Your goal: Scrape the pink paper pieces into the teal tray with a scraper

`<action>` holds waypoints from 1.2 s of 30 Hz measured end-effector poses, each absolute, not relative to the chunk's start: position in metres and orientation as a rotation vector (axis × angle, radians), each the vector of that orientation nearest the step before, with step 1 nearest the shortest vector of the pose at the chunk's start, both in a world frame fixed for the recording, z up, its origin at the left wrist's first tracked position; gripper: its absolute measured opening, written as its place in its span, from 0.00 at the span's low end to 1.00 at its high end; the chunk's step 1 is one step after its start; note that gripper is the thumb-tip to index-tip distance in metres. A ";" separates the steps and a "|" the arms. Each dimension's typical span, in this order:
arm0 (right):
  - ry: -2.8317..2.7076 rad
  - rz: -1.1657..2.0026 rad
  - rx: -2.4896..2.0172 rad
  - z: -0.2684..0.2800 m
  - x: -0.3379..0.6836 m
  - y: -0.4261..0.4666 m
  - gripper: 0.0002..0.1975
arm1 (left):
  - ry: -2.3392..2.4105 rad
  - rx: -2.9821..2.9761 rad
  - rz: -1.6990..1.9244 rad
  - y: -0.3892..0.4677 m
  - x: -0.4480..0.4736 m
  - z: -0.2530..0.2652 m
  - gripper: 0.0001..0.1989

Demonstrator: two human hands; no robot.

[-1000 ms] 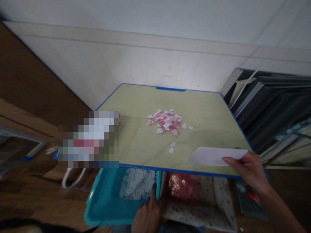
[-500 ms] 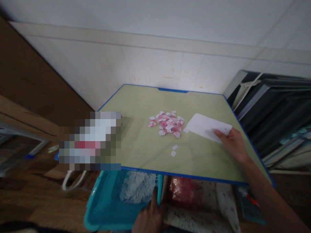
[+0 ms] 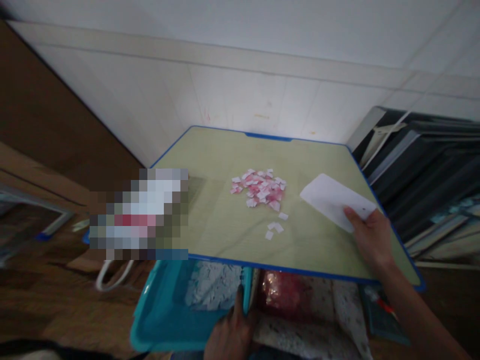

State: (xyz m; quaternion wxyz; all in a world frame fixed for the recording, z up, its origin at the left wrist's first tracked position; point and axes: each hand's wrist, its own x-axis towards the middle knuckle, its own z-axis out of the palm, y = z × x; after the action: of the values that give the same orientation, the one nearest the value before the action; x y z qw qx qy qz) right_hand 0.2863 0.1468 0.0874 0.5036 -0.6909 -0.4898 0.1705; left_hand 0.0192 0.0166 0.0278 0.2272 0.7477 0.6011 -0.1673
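My right hand (image 3: 371, 235) pinches a flat white card (image 3: 326, 197) with rounded corners and a small hole near the held end. The card is tilted over the right part of the pale green board (image 3: 217, 150), its far end beside a heap of small pink and white paper-like pieces (image 3: 262, 190). Several loose white pieces (image 3: 277, 227) lie in front of the heap. My left hand (image 3: 229, 337) is at the right rim of a teal plastic bin (image 3: 161, 335), index finger along the rim, other fingers curled. Inside the bin are many white pieces (image 3: 215, 285).
A red, shiny packet (image 3: 281, 292) lies in a speckled container (image 3: 311, 340) under the board's front edge. Dark flat panels (image 3: 423, 165) lean at the right. A blurred-out area (image 3: 150, 210) covers the board's left side. A white wall (image 3: 255, 105) stands behind.
My right hand has moved right with the card, away from the heap. More white pieces now lie loose in front of the heap. My left hand stays at the bin rim.
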 end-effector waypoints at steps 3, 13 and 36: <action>-1.212 0.479 -1.662 0.087 0.279 0.143 0.14 | 1.651 2.053 -0.454 0.017 0.019 0.028 0.23; -1.368 0.662 -1.605 0.094 0.244 0.106 0.11 | 1.632 2.079 -0.441 0.014 0.017 0.018 0.17; -1.656 0.820 -1.357 0.088 0.124 0.095 0.08 | 1.637 2.200 -0.299 0.007 0.013 0.009 0.11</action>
State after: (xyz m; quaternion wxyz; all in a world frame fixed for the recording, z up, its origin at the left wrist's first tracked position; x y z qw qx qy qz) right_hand 0.1240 0.0954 0.0885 0.4119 -0.5393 -0.6582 0.3260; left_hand 0.0130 0.0067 0.0085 0.1903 0.7830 0.5825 -0.1064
